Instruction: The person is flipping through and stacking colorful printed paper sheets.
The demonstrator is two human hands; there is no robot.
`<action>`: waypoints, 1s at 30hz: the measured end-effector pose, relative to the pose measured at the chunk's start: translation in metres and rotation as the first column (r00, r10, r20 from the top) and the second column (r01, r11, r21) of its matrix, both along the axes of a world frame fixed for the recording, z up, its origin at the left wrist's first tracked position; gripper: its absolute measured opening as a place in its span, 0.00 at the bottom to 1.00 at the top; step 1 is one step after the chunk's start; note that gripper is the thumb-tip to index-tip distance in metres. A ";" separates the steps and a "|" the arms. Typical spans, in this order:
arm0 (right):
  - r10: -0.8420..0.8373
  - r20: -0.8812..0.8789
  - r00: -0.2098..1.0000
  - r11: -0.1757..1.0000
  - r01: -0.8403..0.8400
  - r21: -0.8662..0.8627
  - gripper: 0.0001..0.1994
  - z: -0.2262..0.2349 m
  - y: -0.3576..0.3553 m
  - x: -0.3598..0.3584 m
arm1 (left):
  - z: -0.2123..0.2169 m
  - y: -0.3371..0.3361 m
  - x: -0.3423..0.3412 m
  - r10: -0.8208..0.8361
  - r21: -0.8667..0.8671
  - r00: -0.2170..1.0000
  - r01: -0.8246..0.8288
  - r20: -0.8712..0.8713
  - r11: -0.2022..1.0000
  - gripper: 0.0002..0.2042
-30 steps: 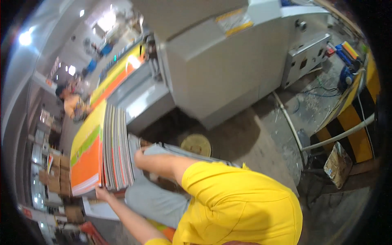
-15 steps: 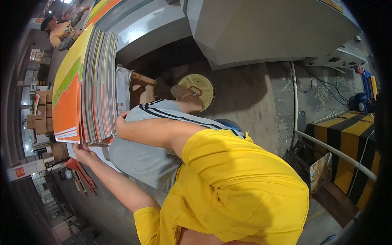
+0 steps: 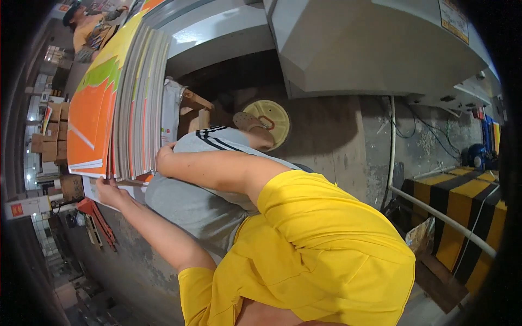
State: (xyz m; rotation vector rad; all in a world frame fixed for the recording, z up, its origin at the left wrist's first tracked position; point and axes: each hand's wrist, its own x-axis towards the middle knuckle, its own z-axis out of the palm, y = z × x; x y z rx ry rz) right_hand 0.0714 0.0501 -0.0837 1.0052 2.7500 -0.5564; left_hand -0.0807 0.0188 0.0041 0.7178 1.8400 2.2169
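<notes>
Left fingers (image 3: 103, 187) touch stacked sheets (image 3: 95, 127); cardboard boxes (image 3: 50, 150) hide their contents.

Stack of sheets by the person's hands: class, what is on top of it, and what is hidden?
On top of the stack lies a sheet coloured orange, green and yellow. Beneath it, only sheet edges show; their faces are covered.

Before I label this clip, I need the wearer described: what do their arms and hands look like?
The plain yellow sleeves are short, leaving the forearms bare. The left hand and right hand are ungloved; no watch or bracelet shows.
</notes>
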 end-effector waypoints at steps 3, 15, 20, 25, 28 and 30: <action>-0.039 0.008 0.999 0.998 0.038 0.040 0.20 0.010 -0.004 0.015 | -0.006 -0.006 0.005 -0.025 -0.111 0.955 -0.008 -0.294 0.994 0.04; -0.055 -0.130 0.990 0.978 0.080 0.193 0.11 -0.004 0.024 0.116 | -0.004 -0.018 0.070 -0.145 0.116 0.957 0.119 0.251 0.986 0.08; -0.011 -0.375 0.927 0.952 0.124 0.279 0.12 0.011 0.041 0.117 | -0.021 -0.013 0.071 -0.113 0.079 0.984 0.103 0.137 0.992 0.09; 0.187 -0.911 0.367 0.917 0.268 0.296 0.06 0.081 0.041 0.079 | -0.011 -0.017 0.089 -0.061 0.142 0.987 0.040 0.149 0.989 0.12; 0.263 -0.913 0.311 0.901 0.260 0.348 0.05 0.125 0.048 0.053 | -0.015 -0.020 0.089 -0.010 0.103 0.996 0.001 0.093 0.995 0.12; 0.272 -0.954 0.124 0.918 0.263 0.296 0.05 0.140 0.055 0.041 | -0.011 -0.025 0.093 -0.032 0.072 0.993 0.024 0.110 0.997 0.11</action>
